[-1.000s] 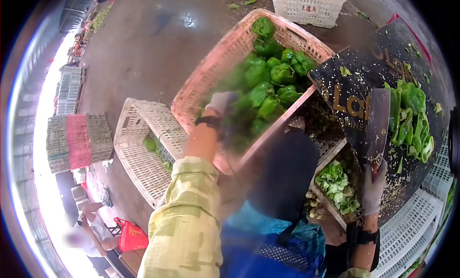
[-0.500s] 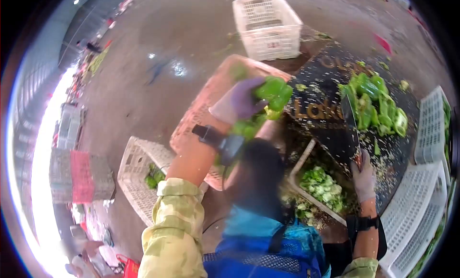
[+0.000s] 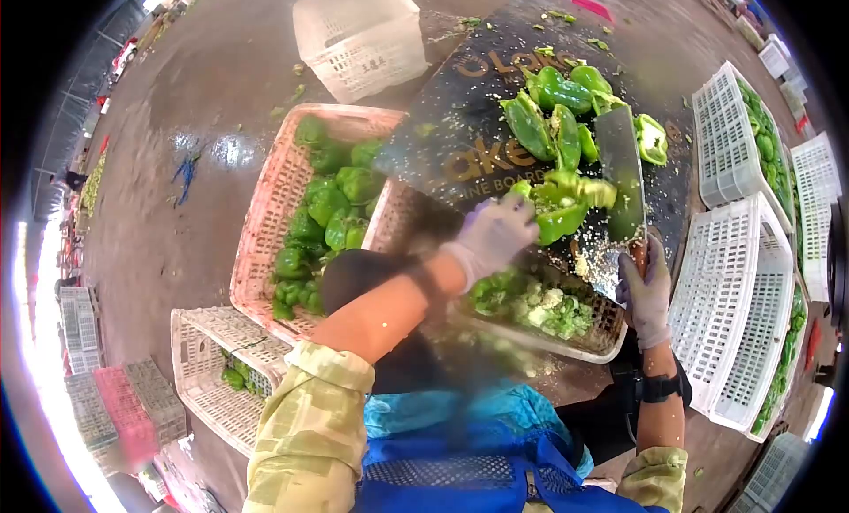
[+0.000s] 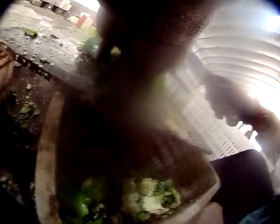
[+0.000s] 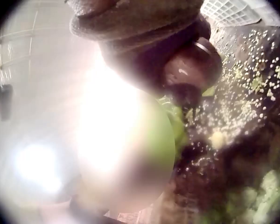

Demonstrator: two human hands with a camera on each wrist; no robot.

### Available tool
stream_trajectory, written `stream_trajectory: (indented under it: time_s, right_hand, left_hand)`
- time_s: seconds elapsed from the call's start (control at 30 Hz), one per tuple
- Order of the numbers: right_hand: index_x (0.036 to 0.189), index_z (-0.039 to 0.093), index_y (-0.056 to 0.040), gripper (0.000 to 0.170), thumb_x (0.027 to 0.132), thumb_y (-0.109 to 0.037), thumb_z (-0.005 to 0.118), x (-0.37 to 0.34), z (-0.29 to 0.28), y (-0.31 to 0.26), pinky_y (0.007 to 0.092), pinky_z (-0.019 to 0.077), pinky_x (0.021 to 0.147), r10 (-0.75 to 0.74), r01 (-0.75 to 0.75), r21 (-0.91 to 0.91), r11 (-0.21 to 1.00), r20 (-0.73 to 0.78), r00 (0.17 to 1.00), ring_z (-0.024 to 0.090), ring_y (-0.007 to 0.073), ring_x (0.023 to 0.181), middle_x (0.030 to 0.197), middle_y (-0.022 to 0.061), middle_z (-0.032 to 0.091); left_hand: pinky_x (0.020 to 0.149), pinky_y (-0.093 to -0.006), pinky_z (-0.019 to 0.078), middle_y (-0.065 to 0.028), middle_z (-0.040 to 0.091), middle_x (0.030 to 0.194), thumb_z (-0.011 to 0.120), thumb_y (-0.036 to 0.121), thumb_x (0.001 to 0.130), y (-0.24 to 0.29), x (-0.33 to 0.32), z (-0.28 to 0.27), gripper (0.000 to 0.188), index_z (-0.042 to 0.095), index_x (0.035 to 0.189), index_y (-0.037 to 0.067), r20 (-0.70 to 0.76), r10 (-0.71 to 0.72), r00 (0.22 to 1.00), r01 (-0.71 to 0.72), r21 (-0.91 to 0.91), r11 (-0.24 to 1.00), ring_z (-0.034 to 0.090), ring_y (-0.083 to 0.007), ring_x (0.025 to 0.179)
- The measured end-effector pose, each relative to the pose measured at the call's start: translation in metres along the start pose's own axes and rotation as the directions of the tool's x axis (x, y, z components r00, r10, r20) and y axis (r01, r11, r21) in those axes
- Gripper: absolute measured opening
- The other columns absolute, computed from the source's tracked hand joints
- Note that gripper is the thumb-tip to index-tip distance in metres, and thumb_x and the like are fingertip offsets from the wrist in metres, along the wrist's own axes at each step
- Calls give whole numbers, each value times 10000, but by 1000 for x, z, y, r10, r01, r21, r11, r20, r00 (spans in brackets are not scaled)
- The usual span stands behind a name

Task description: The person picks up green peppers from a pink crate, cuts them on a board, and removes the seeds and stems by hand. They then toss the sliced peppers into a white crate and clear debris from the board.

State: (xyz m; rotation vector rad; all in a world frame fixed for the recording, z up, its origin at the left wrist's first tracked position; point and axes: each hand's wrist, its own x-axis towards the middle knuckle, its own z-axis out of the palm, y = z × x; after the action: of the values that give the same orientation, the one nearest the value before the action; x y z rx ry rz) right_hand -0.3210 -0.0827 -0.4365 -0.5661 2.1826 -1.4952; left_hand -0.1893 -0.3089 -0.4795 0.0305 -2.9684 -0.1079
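Brown floor (image 3: 177, 248) surrounds the black board (image 3: 442, 106) lettered "Lake" and "BOARD", at whose near edge left hand (image 3: 497, 234) grips green pepper (image 3: 562, 219) and right hand (image 3: 647, 296) clasps knife (image 3: 624, 172).

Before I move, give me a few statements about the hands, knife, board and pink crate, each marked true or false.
1. The right hand grips the knife. True.
2. The left hand holds a green pepper at the black board. True.
3. Whole peppers lie in the pink crate. True.
4. The knife lies in the pink crate. False: it is in the right hand, its blade over the black board.
5. The black board is bare. False: cut peppers and scattered seeds lie on it.
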Motion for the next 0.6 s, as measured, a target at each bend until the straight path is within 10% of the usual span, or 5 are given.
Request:
stream_trajectory:
  time_s: [0.33,0.37,0.47,0.53,0.6]
  right_hand:
    - [1324,384,-33,489,892,-100,603,1,-26,50,188,357,456,141,-119,94,988,-283,949,440,43,624,915,-7,529]
    - [1343,365,-29,508,895,-95,598,-3,-30,58,193,362,461,174,-155,91,984,-255,951,441,49,628,937,-3,530]
    - [1360,341,-21,501,902,-18,545,-35,-6,16,187,367,488,99,-86,168,982,-66,993,443,53,635,971,13,532]
    - [1354,358,-19,499,884,32,519,-40,-15,10,208,441,606,62,-97,103,990,300,952,528,106,706,1018,38,549]
    - [1302,441,0,476,843,24,563,-29,1,14,293,478,775,-147,298,-296,907,442,885,604,205,853,1015,74,603]
  left_hand:
    - [972,-369,423,-200,501,1279,583,84,799,-57,-10,1,380,604,1178,107,-202,-469,860,224,-675,703,476,-313,1207]
    - [936,-338,448,-183,539,1238,592,101,811,-74,-15,-12,372,598,1182,93,-307,-501,809,186,-675,714,511,-260,1180]
    - [821,-226,458,-61,582,1160,612,174,868,-125,-54,-110,396,544,1248,85,280,-599,750,393,-917,64,538,-112,1083]
    - [802,-210,453,-41,591,1137,609,208,893,-159,-101,-128,414,517,1270,64,107,-654,749,342,-908,242,549,-98,1047]
    - [728,-205,458,-49,607,1082,639,270,849,-190,-163,-115,517,504,1292,42,61,-744,666,465,-813,349,567,-87,944]
